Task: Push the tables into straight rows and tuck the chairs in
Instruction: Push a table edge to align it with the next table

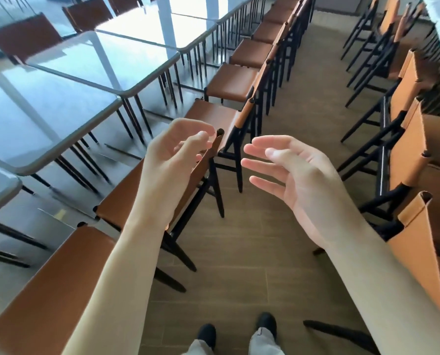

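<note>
Both hands empty – left hand (174, 149) loosely curled, right hand (288, 170) spread; chair (201, 172) looks light, stiff – grip its backrest top

The left hand (174, 149) is hovering with loosely curled fingers over the backrest of a brown chair (162, 190), holding nothing. The right hand (288, 170) is hanging open above the floor (252, 252). Tables (60, 103) are standing in a row at left, with more chairs (416, 139) lining the right.
</note>
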Tool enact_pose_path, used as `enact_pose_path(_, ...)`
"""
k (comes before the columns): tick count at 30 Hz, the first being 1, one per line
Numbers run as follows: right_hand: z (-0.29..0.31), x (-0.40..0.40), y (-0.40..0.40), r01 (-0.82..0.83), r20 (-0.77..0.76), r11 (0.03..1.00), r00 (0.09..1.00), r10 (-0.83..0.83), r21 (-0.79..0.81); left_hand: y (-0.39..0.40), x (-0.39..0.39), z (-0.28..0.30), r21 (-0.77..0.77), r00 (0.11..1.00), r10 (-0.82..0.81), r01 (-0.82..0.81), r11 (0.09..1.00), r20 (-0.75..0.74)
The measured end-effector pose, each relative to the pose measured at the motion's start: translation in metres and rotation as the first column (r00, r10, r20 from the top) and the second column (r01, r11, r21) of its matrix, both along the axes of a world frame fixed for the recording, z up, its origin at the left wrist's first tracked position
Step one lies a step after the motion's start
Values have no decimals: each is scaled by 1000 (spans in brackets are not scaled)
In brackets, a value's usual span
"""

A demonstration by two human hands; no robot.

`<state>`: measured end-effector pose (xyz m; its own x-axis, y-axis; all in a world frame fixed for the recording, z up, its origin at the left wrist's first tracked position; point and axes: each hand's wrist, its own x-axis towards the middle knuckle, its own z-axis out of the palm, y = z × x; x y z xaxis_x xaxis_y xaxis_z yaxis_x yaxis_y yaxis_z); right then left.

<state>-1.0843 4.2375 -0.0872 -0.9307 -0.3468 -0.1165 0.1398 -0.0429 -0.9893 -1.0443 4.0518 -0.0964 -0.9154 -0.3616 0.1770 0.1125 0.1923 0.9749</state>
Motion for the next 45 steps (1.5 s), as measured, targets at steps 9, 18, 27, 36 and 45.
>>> enact_pose_path(9, 4, -58, 54, -170, -19, 985, 985, 170, 9, 68, -20, 1, -18, 989, 150, -150, 989, 8)
enact_pose_path(18, 1, -85, 28, -360, -3, 933, 933, 360, -16, 56, -15, 0, -64, 930, 367, -364, 929, 35)
enact_pose_path(27, 0, -111, -36, -531, -21, 847, 848, 530, -21, 12, -11, -6, -115, 848, 529, -522, 845, 43)
enact_pose_path(36, 5, -149, -146, -664, -64, 747, 745, 664, 22, -76, -32, -11, -114, 766, 643, -637, 763, 22)
enact_pose_path(45, 7, -174, -238, -717, -49, 696, 694, 718, 43, -157, -54, -8, -75, 732, 681, -677, 732, 33)
